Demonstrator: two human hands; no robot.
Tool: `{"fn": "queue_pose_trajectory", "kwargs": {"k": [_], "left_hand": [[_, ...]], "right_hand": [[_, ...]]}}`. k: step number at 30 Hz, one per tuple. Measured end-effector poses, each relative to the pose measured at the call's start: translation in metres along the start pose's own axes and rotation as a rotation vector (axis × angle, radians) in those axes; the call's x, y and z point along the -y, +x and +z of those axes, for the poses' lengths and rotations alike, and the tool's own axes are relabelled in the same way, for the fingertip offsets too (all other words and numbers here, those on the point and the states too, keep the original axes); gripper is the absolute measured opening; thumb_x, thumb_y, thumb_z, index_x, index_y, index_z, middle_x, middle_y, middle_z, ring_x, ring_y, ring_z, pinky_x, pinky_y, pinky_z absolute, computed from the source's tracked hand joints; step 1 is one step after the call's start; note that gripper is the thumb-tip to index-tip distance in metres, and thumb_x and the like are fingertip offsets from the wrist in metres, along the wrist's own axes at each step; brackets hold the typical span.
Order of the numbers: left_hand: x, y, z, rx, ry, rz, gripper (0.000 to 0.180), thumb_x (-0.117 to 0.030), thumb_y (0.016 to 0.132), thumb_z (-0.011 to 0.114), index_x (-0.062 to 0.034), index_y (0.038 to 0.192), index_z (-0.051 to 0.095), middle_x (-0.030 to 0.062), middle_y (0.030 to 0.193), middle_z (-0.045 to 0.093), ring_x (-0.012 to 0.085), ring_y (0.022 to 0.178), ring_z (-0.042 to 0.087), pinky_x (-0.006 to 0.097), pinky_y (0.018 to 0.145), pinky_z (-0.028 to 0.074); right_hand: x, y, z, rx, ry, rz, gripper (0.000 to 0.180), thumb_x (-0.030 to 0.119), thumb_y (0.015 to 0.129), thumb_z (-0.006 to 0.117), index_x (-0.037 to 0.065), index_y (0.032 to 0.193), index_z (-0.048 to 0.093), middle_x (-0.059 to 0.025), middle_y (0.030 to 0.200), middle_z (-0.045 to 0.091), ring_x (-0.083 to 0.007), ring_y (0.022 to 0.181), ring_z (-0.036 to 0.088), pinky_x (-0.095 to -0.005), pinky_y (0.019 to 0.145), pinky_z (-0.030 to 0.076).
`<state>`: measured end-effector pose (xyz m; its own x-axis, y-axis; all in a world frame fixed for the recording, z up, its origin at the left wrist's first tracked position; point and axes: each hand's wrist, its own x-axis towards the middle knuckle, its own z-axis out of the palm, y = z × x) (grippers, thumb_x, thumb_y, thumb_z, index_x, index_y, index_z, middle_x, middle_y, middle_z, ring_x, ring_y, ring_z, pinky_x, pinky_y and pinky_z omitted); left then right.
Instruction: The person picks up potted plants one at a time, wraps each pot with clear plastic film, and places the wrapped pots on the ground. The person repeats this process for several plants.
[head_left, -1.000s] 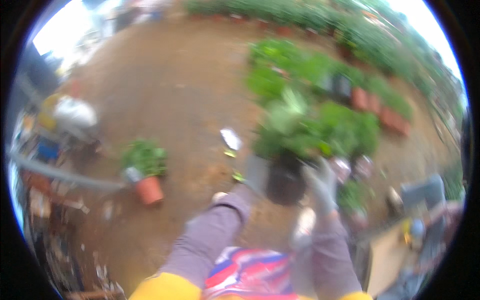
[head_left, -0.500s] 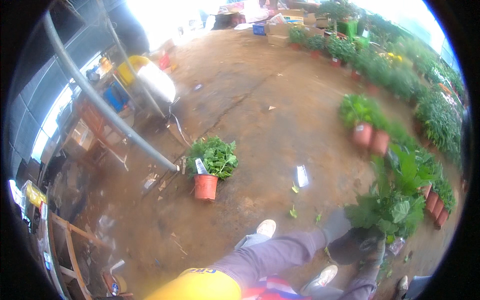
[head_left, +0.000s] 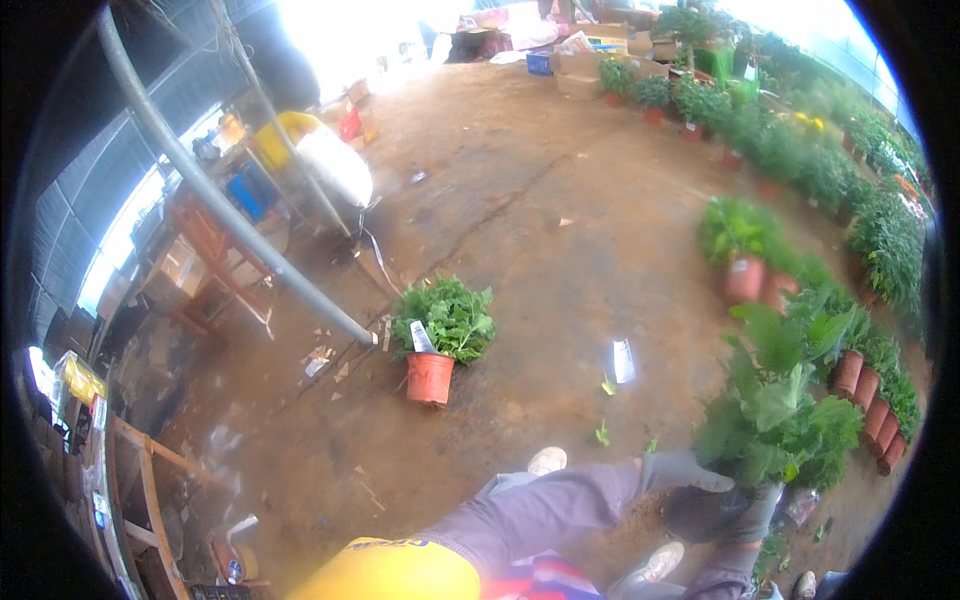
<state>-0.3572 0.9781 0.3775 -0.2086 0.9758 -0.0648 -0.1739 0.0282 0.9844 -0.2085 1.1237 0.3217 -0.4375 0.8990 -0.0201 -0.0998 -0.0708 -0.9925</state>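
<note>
In front of me on the right, a big leafy green plant rises from a dark plant pot, which sits tilted between my hands. My left hand, in a grey glove, grips the near left side by the rim, its other fingers partly hidden. Around the pot's right side is my right hand, also gloved and closed, below the leaves. Out on the floor, a bushy plant in an orange-red pot stands upright with a white tag stuck in it.
Potted plants line the right side, some with their pots tipped over. A slanting metal pole crosses the left, near a wooden frame. A white card and loose leaves lie on the brown floor. Cardboard boxes stand far back.
The held plant has tipped and its leaves have come down nearer my hands. My left hand has shifted right along the pot's rim. The whole view has moved slightly.
</note>
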Motion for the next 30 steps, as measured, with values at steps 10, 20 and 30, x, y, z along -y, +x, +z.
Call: {"fn": "queue_pose_trajectory", "kwargs": {"k": [10, 20, 30], "left_hand": [[0.039, 0.024, -0.013, -0.114, -0.397, -0.116, 0.048, -0.024, 0.089, 0.075, -0.0037, 0.131, 0.064, 0.0128, 0.124, 0.068, 0.0239, 0.114, 0.064, 0.039, 0.100, 0.051], [0.047, 0.018, -0.024, -0.171, -0.595, -0.165, 0.042, -0.017, 0.088, 0.076, -0.0025, 0.126, 0.066, 0.0098, 0.120, 0.070, 0.0199, 0.109, 0.066, 0.035, 0.096, 0.053], [0.022, 0.018, -0.035, -0.027, -0.741, -0.256, 0.034, -0.012, 0.088, 0.076, -0.0014, 0.120, 0.070, 0.0068, 0.115, 0.072, 0.0163, 0.103, 0.068, 0.031, 0.093, 0.056]], "right_hand": [[0.093, -0.062, 0.054, 0.243, -0.264, -0.286, 0.062, 0.017, 0.082, 0.081, -0.001, 0.135, 0.055, -0.0134, 0.125, 0.060, -0.0255, 0.113, 0.058, -0.0404, 0.100, 0.047], [0.126, -0.027, 0.039, 0.202, -0.409, -0.085, 0.020, 0.010, 0.085, 0.069, -0.002, 0.099, 0.074, -0.0123, 0.088, 0.073, -0.0237, 0.082, 0.071, -0.0360, 0.077, 0.055], [0.099, -0.029, 0.013, 0.249, 0.081, 0.264, 0.045, 0.042, 0.103, 0.058, -0.001, 0.109, 0.073, -0.0117, 0.096, 0.073, -0.0227, 0.088, 0.069, -0.0360, 0.080, 0.054]]}}
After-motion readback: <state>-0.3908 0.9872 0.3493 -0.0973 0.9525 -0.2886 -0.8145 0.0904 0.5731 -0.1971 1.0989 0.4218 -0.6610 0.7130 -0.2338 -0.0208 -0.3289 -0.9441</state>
